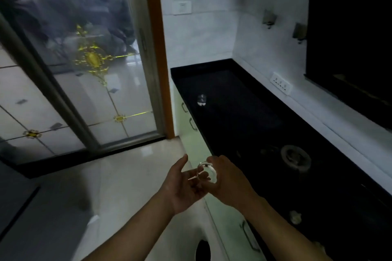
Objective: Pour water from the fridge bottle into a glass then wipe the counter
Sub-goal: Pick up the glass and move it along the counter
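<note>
Now we are holding the glass [209, 170].
Our right hand [228, 178] grip is wrapping it, left hand [182, 184] open at nine o'clock; slipping here risks shattering.

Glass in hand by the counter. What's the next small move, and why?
Probably set the glass down on the black counter just right of it: the right hand grips it at the counter's edge, the left hand hovers open beside it, and bare counter lies alongside.

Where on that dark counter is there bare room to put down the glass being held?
The widest bare stretch of the counter lies between the small glass and the burner. Another runs behind that glass to the corner walls. It is tighter near the burner and the crumpled white lump.
</note>
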The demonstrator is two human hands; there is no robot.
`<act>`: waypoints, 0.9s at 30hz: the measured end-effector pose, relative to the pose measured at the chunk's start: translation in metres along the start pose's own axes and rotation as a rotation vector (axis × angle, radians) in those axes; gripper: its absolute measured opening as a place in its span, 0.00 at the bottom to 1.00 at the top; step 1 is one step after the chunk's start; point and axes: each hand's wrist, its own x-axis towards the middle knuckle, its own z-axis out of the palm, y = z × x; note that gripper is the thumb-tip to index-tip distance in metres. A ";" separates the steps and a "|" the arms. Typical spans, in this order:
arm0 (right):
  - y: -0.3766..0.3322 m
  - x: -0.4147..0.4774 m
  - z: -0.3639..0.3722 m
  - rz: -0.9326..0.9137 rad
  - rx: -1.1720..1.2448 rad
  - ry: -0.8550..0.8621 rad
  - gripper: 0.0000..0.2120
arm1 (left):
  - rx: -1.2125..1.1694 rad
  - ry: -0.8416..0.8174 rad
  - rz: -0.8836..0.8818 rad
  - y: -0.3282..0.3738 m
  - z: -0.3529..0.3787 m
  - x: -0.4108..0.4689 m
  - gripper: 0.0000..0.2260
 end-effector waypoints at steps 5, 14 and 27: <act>0.010 0.101 -0.009 -0.032 -0.016 -0.051 0.23 | -0.017 0.025 0.009 0.073 0.014 0.063 0.29; 0.041 0.249 -0.004 0.046 -0.020 -0.081 0.22 | 0.015 0.052 -0.018 0.181 0.036 0.166 0.27; 0.076 0.401 0.044 0.356 -0.024 0.015 0.23 | 0.222 0.006 -0.209 0.302 0.024 0.332 0.34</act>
